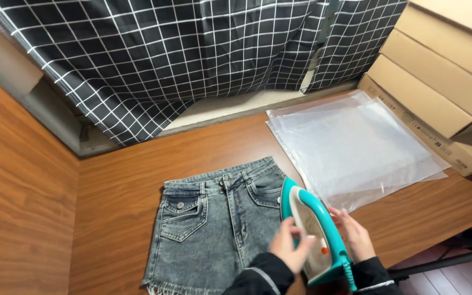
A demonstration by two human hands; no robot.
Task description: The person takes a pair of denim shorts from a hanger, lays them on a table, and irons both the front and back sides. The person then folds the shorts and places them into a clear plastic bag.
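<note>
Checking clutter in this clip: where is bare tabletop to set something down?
Free: the wooden table left of the denim shorts, and the strip between shorts and checked curtain. Crowded: clear plastic bags against cardboard boxes; both hands hold the teal iron.

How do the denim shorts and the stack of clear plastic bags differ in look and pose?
The denim shorts are opaque grey-blue with pockets and a frayed hem; the plastic bags are clear and plain. The shorts lie beside the teal iron, held by both hands; the bags lie apart, untouched. Both lie flat on the wooden table.
</note>
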